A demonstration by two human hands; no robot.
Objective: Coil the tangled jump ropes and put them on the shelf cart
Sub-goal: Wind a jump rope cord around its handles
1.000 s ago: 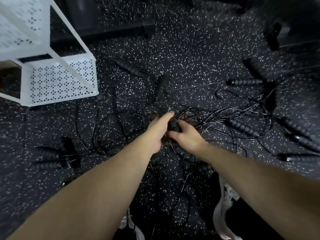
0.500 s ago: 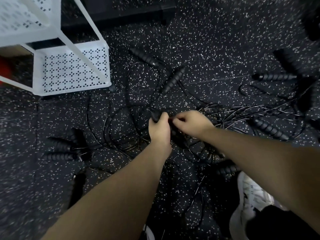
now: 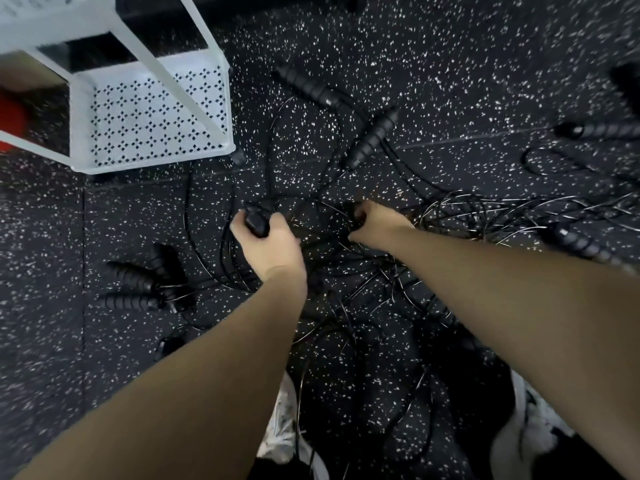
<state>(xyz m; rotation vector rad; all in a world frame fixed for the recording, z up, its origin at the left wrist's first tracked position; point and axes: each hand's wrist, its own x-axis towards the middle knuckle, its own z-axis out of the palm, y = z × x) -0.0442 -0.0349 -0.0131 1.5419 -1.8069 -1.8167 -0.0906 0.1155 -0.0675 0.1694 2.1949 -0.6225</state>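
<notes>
Black rubber flooring flecked with white runs under everything you see, and the jump ropes lie spread across it in a loose tangle of thin black cords between and beyond your arms.

Your left hand is curled around a black handle, whose end sticks out above your fingers. Your right hand is closed as well, gripping something dark at the knot of cords; whether it is a handle or just cord, you cannot tell from here. The two hands are apart, with cords running across the floor between them.

More ribbed black handles are scattered about: two just above your hands, a cluster of three at the left, one beside your right forearm, and one at the far right edge.

Your white shelf cart stands at the upper left, its perforated lowest basket close to the nearest cords but not touching them. The inside of that basket is mostly hidden by its wall, so its contents cannot be made out. Something red shows at the left edge beside the cart. White shoes appear at the bottom.
</notes>
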